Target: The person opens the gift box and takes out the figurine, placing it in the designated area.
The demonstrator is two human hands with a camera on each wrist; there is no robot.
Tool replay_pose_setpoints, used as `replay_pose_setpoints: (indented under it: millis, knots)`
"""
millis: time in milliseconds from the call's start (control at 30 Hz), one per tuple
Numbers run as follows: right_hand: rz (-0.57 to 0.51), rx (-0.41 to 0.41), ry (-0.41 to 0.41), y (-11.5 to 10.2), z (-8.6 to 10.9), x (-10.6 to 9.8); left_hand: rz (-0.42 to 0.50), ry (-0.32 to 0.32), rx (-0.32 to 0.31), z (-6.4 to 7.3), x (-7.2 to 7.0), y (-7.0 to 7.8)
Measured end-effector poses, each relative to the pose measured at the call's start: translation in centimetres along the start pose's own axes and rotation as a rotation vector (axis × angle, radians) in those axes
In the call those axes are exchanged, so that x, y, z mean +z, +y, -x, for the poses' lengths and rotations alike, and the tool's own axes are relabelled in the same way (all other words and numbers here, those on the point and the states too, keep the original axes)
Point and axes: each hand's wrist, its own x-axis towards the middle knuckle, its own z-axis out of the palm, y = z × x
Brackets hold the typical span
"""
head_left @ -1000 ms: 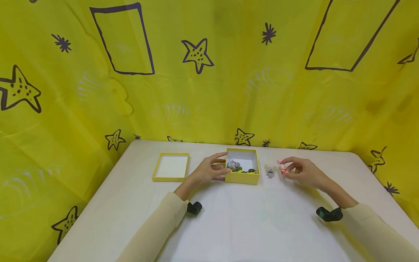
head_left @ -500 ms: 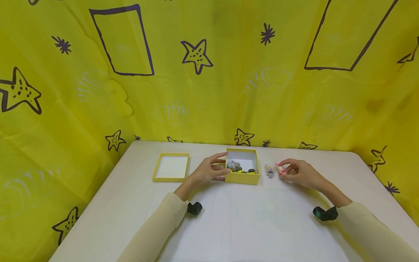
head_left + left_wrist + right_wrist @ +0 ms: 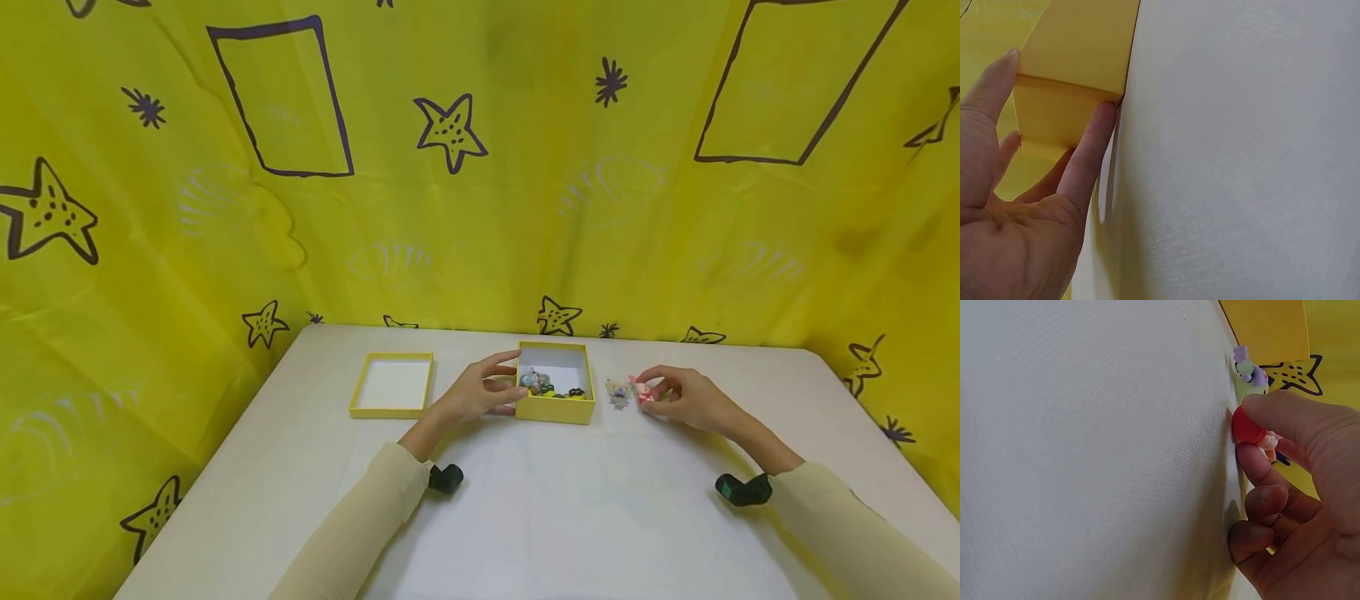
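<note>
In the head view, my right hand (image 3: 693, 400) pinches a small pink-and-red toy figurine (image 3: 642, 392) with thumb and fingertips. Its round red base (image 3: 1247, 427) shows between thumb and index finger in the right wrist view, low against the white tabletop. Just left of it stands a greyish figurine (image 3: 618, 395), which has lilac and pale green parts in the right wrist view. My left hand (image 3: 476, 392) touches the left side of an uncovered yellow box (image 3: 555, 408), its fingers spread and fairly straight. Several small toys (image 3: 537, 381) lie inside the box, some green and yellow.
A shallow yellow lid (image 3: 390, 412) with a white inside lies left of the box. The white tabletop (image 3: 555, 517) stretches toward me in front of both hands. A yellow curtain (image 3: 480, 233) with starfish drawings hangs behind the table.
My right hand has moved a little left, bringing the pink-and-red figurine down beside the greyish one. My left hand stays at the box.
</note>
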Motion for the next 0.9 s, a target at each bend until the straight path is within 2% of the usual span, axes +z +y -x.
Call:
replay_pose_setpoints:
  millis: [333,633,900]
  knots:
    - [0.004,-0.002,-0.010,-0.10,-0.09,-0.02,0.016,-0.002,0.002,-0.16,-0.02,-0.19]
    - [-0.012,-0.001,-0.069,0.24,-0.35,-0.36,0.019,0.000,-0.013,-0.12,-0.04,-0.15]
    - [-0.002,0.007,-0.082,0.03,-0.34,-0.47,0.011,0.000,-0.013,-0.17,-0.04,-0.13]
